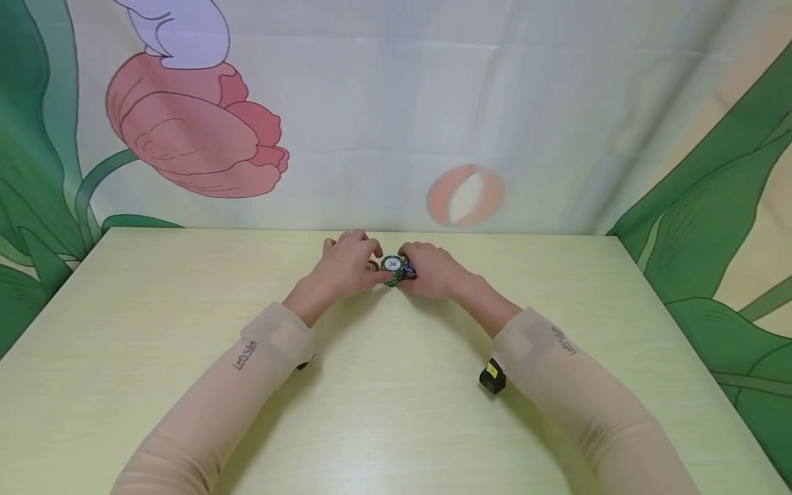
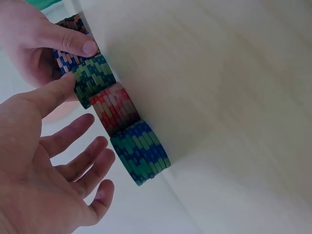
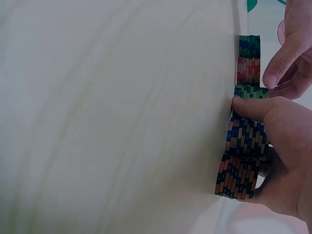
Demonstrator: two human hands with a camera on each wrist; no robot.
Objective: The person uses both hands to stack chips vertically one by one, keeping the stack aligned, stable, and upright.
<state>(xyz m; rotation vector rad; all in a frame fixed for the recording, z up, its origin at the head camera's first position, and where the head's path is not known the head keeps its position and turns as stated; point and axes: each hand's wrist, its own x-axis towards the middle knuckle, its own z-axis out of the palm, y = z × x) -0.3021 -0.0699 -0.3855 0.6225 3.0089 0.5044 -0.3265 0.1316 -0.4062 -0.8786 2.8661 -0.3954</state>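
Several stacks of poker chips stand side by side in a row. The green stack [image 1: 392,264], its top chip marked 20, is between the two hands. My left hand [image 1: 353,265] has its thumb at the green stack, while its other fingers spread loosely behind the red stack [image 2: 114,108] and the blue-green stack [image 2: 141,151]. My right hand [image 1: 433,270] grips the blue-and-orange stack [image 3: 246,136], thumb across its front beside the green stack and fingers behind. A black-and-orange stack [image 3: 237,176] is at the row's right end. In the head view the hands hide most of the row.
The pale wooden table [image 1: 396,412] has its far edge just behind the chips. A printed curtain [image 1: 371,124] hangs beyond that edge. Below the right sleeve a small black wrist device [image 1: 492,377] shows.
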